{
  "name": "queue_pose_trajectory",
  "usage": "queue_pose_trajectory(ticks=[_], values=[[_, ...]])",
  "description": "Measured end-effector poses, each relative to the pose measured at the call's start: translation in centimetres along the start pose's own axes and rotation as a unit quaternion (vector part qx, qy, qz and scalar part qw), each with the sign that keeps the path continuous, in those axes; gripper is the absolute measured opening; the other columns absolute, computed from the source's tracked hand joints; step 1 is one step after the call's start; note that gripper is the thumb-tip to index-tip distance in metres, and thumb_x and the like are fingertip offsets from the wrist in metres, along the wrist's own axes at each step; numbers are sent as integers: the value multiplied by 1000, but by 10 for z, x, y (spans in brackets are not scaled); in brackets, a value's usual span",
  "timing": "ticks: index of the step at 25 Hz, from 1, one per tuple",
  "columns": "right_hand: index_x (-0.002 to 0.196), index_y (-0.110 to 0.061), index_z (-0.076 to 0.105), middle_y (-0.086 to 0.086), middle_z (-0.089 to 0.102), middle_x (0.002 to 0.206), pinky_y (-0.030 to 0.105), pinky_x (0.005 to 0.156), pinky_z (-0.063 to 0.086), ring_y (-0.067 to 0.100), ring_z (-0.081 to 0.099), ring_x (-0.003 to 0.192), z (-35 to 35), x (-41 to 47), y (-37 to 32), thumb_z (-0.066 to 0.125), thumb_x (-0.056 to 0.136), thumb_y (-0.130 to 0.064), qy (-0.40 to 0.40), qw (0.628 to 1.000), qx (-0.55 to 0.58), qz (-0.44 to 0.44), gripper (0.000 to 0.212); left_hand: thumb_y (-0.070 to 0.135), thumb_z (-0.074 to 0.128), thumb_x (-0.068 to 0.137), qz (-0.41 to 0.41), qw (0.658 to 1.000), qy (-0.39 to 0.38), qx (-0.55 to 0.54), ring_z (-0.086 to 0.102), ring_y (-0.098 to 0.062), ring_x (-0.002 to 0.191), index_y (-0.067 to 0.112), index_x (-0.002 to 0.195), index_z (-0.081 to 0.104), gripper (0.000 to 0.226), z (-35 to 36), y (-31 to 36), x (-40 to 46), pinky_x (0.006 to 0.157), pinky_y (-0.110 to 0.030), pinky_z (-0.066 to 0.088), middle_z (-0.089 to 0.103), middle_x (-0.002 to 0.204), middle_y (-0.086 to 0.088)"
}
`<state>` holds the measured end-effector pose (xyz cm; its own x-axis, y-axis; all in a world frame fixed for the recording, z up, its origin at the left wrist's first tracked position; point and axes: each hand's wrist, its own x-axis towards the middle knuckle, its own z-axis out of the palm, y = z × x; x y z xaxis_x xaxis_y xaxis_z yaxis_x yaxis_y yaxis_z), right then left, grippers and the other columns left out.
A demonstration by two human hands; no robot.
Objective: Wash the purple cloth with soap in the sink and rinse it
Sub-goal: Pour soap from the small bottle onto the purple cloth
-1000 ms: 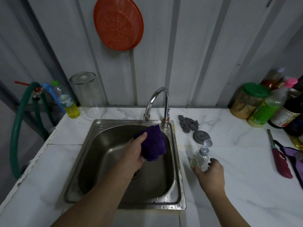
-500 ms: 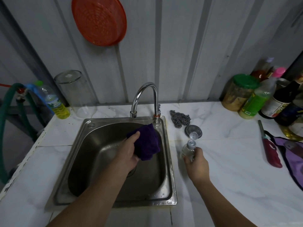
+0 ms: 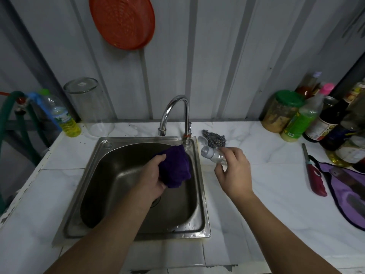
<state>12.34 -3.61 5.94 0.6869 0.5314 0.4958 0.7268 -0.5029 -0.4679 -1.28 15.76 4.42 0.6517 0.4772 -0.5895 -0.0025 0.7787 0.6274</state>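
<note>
Head view: left hand (image 3: 152, 178) grips purple cloth (image 3: 175, 167) over sink (image 3: 201, 194).

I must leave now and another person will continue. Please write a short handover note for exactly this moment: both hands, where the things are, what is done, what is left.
Left hand: holds the bunched purple cloth over the sink, near its right rim.
Right hand: holds the small clear soap bottle above the counter, tilted with its open flip cap toward the cloth.
Faucet: no water visible.
Done: cloth and soap are in hand.
Left: put soap on the cloth, scrub it, rinse it.
</note>
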Motion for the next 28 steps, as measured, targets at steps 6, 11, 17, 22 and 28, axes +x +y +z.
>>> queue_pose_trajectory(ticks=[6, 11, 17, 22, 28], values=[[115, -21, 71, 5, 72, 117, 50, 102, 34, 34, 61, 108, -14, 45, -42, 65, 78, -5, 19, 950, -212, -230, 40, 30, 70, 84, -18, 1000, 21, -7, 67, -40, 113, 17, 130, 63, 48, 3, 0, -15, 65, -45, 62, 71, 127, -15], [110, -16, 70, 12, 70, 116, 58, 115, 16, 38, 58, 114, -10, 66, -62, 51, 81, -5, 11, 917, -240, -318, 37, 33, 67, 87, -15, 999, 31, -6, 76, -33, 97, 14, 126, 68, 43, 3, 3, -19, 59, -39, 62, 79, 112, -12], [111, -14, 72, 12, 70, 118, 50, 121, -1, 38, 55, 118, -10, 72, -75, 47, 83, -8, 7, 907, -242, -344, 38, 34, 66, 89, -10, 999, 32, -9, 75, -34, 103, 15, 126, 67, 41, -1, 7, -25, 67, -42, 63, 78, 115, -12], [108, -14, 73, 12, 71, 115, 50, 121, 2, 39, 57, 116, -10, 76, -78, 53, 81, -7, 17, 908, -220, -357, 35, 32, 65, 92, -13, 999, 28, -10, 72, -35, 109, 14, 128, 65, 41, -1, 8, -26, 82, -48, 61, 76, 120, -14], [107, -14, 75, 11, 72, 115, 56, 117, 15, 39, 60, 114, -7, 77, -76, 63, 77, -2, 18, 909, -216, -355, 34, 31, 65, 93, -11, 1000, 23, -4, 71, -36, 110, 14, 128, 64, 40, 2, 7, -24, 88, -51, 60, 75, 122, -14]])
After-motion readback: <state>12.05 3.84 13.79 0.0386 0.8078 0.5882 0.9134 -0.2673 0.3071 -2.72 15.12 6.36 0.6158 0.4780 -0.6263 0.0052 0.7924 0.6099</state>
